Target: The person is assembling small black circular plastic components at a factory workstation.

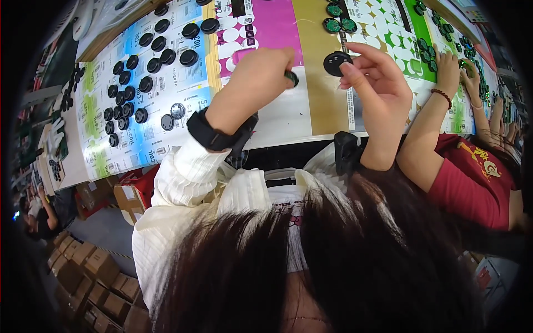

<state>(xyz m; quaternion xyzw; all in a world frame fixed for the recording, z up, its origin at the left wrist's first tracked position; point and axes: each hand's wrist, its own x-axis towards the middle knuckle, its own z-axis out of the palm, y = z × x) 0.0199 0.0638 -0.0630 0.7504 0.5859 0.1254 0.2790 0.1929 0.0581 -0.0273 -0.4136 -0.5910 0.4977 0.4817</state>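
Head view: black disc (333,62) pinched at its edge between thumb and bent fingers of the right hand (384,91), nearly closed, over the gold strip of the worktop (325,116). Left hand (258,77) seen from the back; green-edged piece (292,79) beside its hidden fingers, with opening and grip impossible to tell. Likely faults: disc tipping or slipping, from one-edge support; green-edged piece dropping, given a loose hold; round pieces (177,111) near the black wristband (208,132) knocked, from a low forearm sweep.
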